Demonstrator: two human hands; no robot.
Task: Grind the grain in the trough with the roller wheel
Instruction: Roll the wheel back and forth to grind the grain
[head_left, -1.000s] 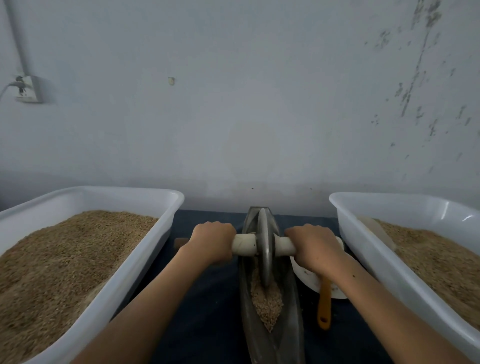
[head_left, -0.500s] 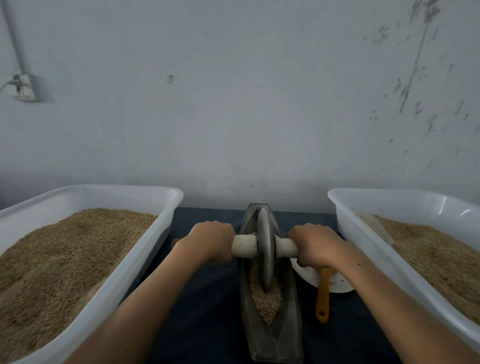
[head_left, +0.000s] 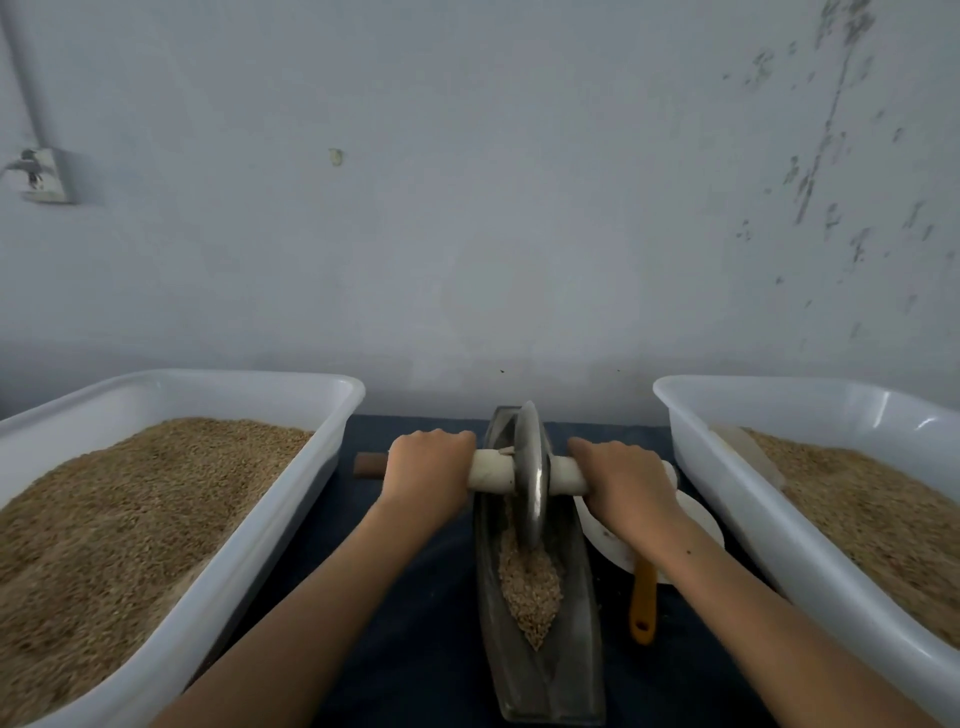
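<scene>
A narrow grey metal trough (head_left: 576, 670) lies lengthwise on the dark cloth in front of me, with a pile of pale grain (head_left: 531, 592) in its groove. The grey roller wheel (head_left: 531, 483) stands upright in the far half of the trough, on a white axle handle (head_left: 491, 470). My left hand (head_left: 428, 470) grips the axle left of the wheel. On the wheel's other side my right hand (head_left: 623, 480) grips the axle too. The brown left end of the handle (head_left: 370, 466) sticks out past my left hand.
A large white tub (head_left: 270, 525) full of brown grain stands at the left, a second white tub (head_left: 737, 509) of grain at the right. A white dish (head_left: 608, 535) and an orange-handled tool (head_left: 643, 603) lie between trough and right tub. A pale wall rises right behind.
The wheel has stayed in the far half of the trough, perhaps a little farther out. Both hands keep their grip on the axle. The view has tilted so the trough's near end shows.
</scene>
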